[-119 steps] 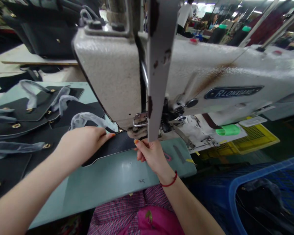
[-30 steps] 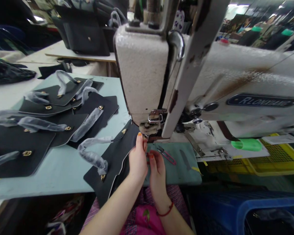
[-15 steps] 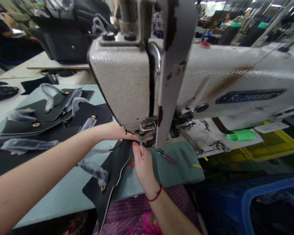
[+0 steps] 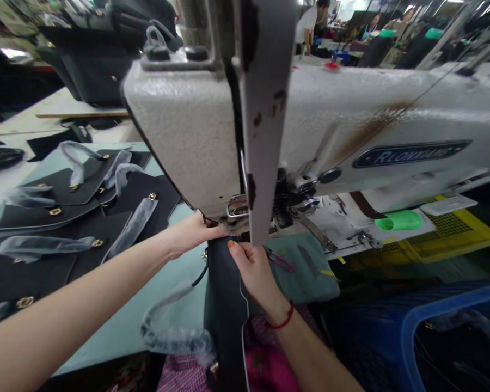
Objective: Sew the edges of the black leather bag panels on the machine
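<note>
A black leather bag panel (image 4: 225,310) with a pale cut edge runs from under the sewing machine's head (image 4: 183,130) down over my lap. My right hand (image 4: 253,272) grips its upper right edge, thumb on top, close to the presser foot area. At the panel's upper left is my left hand (image 4: 188,234), its thumb stretched toward the needle area; its other fingers are hidden behind the machine head. A plastic-wrapped handle (image 4: 175,337), fixed to the panel by gold-coloured hardware, loops out to the left. The needle itself is hidden.
Several black bag pieces (image 4: 93,212) with wrapped handles lie on the left of the pale table (image 4: 118,310). Pink-handled thread snips (image 4: 280,260) rest right of my right hand. A blue bin (image 4: 408,332) stands lower right, beside a yellow crate (image 4: 465,231). People are in the background.
The panel has swung from slanting left to hanging nearly straight toward me, its handle turning with it. My right hand has shifted slightly right. The camera view has shifted a little.
</note>
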